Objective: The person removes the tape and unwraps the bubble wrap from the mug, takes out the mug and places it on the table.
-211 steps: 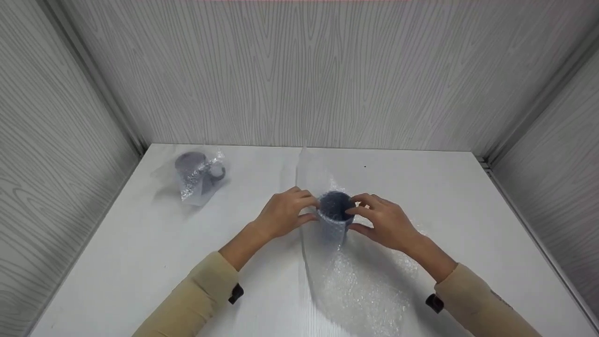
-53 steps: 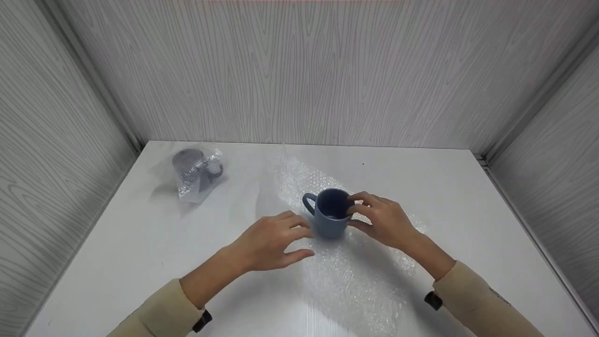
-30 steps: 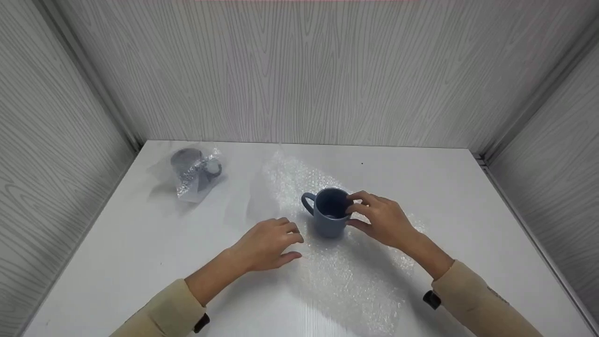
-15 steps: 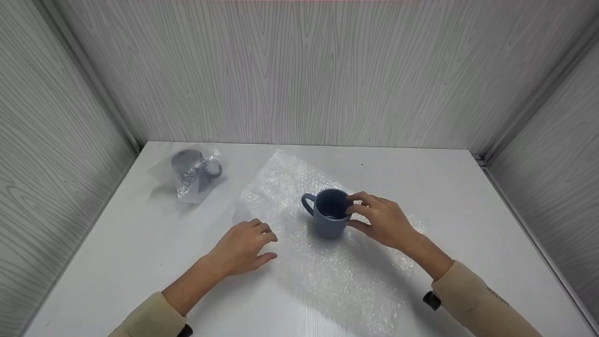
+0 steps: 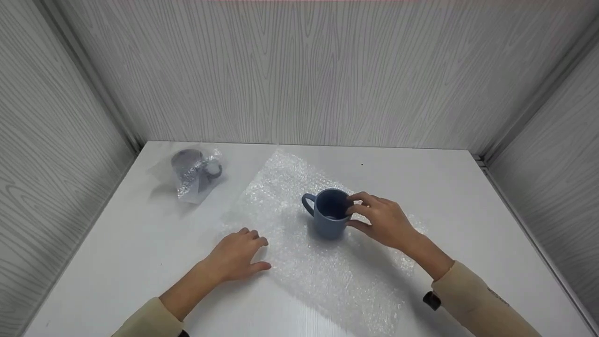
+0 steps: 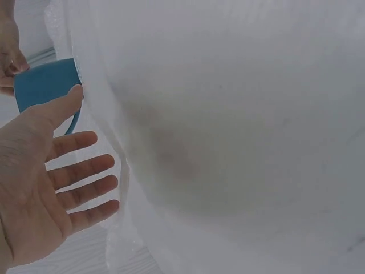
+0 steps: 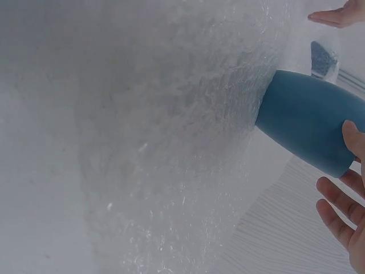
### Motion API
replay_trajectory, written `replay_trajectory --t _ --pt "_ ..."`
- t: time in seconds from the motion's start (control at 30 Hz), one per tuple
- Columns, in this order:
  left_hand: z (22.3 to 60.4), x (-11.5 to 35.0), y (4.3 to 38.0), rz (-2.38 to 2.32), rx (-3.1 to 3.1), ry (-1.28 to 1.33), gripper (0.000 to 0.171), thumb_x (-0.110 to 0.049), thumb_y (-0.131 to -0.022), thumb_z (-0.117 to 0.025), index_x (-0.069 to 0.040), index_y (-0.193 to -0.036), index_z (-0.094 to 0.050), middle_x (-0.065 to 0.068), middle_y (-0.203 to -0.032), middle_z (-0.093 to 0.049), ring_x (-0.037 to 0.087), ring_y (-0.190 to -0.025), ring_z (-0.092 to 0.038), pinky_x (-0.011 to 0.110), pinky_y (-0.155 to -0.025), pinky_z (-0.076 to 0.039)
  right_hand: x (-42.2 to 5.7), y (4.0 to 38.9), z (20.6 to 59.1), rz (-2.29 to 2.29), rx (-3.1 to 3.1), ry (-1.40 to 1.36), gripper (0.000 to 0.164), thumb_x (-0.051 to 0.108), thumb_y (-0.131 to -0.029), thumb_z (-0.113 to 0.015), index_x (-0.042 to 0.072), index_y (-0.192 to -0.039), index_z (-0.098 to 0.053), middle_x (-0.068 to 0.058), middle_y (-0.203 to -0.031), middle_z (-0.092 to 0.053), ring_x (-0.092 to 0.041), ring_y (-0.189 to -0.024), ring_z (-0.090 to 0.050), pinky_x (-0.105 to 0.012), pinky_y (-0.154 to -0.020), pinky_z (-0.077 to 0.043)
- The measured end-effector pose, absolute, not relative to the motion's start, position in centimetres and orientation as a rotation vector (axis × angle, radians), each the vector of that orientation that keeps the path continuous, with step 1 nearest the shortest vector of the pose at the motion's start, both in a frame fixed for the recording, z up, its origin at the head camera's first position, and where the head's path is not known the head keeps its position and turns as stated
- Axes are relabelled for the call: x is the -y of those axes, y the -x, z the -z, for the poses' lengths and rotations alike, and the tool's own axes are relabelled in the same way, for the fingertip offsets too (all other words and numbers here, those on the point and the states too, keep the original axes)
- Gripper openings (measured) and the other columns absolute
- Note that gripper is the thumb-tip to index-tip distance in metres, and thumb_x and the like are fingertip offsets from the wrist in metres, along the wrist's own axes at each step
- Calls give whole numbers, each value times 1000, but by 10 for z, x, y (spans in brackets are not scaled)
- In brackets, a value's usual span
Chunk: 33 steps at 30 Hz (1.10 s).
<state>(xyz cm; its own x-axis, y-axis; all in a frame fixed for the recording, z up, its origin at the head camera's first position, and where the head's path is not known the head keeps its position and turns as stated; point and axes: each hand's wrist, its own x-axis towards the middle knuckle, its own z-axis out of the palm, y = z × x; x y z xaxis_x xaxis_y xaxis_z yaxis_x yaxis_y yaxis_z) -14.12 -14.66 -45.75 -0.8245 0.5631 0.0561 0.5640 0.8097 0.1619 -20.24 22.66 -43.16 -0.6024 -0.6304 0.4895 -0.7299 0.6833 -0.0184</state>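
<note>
A blue mug [image 5: 330, 220] stands upright on a flat sheet of bubble wrap [image 5: 299, 262], its handle toward the left. My right hand [image 5: 383, 220] pinches the mug's right rim, with fingertips inside and the thumb outside; in the right wrist view the thumb lies on the mug's wall [image 7: 308, 114]. My left hand [image 5: 236, 255] is at the wrap's left edge, fingers spread and fairly straight. In the left wrist view nothing lies in the palm of this left hand [image 6: 51, 171]. Whether its fingertips touch the wrap I cannot tell.
A second mug [image 5: 192, 171], wrapped in bubble wrap, stands at the back left of the white table [image 5: 117, 262]. Grey wood-patterned panels [image 5: 299, 70] enclose the table at the back and both sides.
The bubble wrap has come away from around the mug and now lies flat, spread leftward beneath it. My left hand has moved left and nearer me. The right hand still holds the rim.
</note>
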Motion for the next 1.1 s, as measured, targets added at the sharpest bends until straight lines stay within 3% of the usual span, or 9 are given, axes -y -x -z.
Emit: replay_trajectory --t 0.5,0.83,1.1 --pt "463 142 142 286 3100 845 60 -49 -89 -81 -2 -123 -70 20 -116 -69 37 -103 -67 52 -88 -59 -226 203 428 -259 2456 -1070 21 30 -85 -89 21 -102 -79 -4 -122 -73 -21 -93 -77 -35 -74 -65" --pt "468 140 145 192 3040 884 57 -50 -88 -82 -2 -114 -70 16 -104 -67 31 -90 -65 47 -84 -60 -228 202 429 -249 2462 -1048 21 32 -85 -89 23 -101 -79 -3 -122 -72 -20 -92 -76 -35 -72 -64" --pt "470 139 147 137 3031 873 58 -51 -87 -82 -2 -115 -70 16 -105 -68 31 -93 -66 46 -86 -59 -227 201 431 -253 2460 -1042 21 32 -85 -88 23 -102 -79 -3 -122 -73 -20 -94 -76 -35 -74 -64"
